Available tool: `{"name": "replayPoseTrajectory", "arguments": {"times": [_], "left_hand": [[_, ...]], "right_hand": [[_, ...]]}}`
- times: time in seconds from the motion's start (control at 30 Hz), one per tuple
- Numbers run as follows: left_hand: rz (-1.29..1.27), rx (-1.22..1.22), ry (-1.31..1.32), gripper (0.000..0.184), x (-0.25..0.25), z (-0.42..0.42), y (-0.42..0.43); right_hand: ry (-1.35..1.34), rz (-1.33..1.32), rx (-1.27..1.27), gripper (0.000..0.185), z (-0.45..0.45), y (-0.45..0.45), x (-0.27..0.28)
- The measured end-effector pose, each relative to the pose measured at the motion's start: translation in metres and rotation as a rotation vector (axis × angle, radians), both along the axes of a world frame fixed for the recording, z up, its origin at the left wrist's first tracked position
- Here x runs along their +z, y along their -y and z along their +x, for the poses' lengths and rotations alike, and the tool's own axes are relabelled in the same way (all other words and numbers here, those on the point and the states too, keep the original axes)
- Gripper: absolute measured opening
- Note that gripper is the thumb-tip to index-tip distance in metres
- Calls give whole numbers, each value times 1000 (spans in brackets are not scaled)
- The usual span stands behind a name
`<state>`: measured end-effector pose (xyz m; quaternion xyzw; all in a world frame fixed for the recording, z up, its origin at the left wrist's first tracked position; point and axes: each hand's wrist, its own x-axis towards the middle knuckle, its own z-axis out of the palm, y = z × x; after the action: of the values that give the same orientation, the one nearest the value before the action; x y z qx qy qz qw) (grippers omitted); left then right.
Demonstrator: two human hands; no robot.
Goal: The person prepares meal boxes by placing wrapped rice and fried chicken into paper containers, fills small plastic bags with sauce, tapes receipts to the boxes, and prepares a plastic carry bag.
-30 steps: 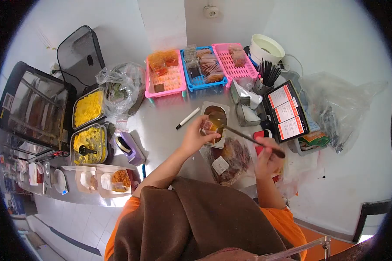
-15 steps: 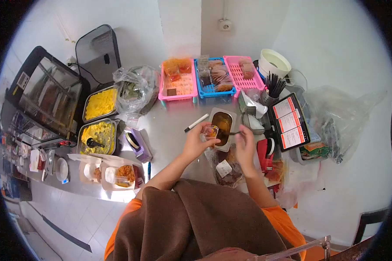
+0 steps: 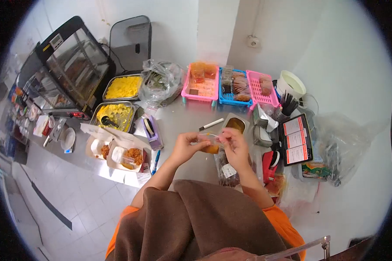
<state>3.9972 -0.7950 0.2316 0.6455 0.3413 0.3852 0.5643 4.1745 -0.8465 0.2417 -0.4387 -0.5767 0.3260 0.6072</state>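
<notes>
A small clear plastic cup (image 3: 211, 148) with orange-yellow sauce is held between my hands over the near middle of the steel table. My left hand (image 3: 185, 148) grips its left side with thumb and fingers. At its top right edge, my right hand (image 3: 235, 150) is closed, fingertips pinching what looks like the cup's clear lid. Just behind my right hand is a metal container (image 3: 236, 124) of brown-yellow sauce, partly hidden. A black-and-white marker (image 3: 211, 124) lies beyond the cup. Below my right hand sits a clear bag of dark contents with a white label (image 3: 228, 169).
Two open boxes with rice and fried food (image 3: 128, 157) stand left, near a purple tape dispenser (image 3: 152, 132). Yellow food trays (image 3: 123, 88) and a glass display warmer (image 3: 69, 65) lie behind. Pink and blue baskets (image 3: 225, 98) line the back; a tablet (image 3: 297, 139) stands right.
My right hand has left the sauce container and the dark utensil there, and come to the cup. The cup has lowered slightly toward me. The camera view has turned left.
</notes>
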Motion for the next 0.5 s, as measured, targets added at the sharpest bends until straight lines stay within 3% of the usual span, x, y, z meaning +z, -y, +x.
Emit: {"name": "replayPoseTrajectory", "arguments": {"times": [0.07,0.2,0.3,0.5], "left_hand": [[-14,58,47,16,0,-6,8],[-113,162,40,16,17,-21,26],[-44,274,100,17,17,-34,36],[42,253,168,15,17,-84,49]], "right_hand": [[-315,-24,109,16,-16,-2,2],[-195,-170,289,17,-23,-10,-17],[-193,-222,356,19,-34,-12,-7],[-124,-303,503,20,-73,-13,10]]}}
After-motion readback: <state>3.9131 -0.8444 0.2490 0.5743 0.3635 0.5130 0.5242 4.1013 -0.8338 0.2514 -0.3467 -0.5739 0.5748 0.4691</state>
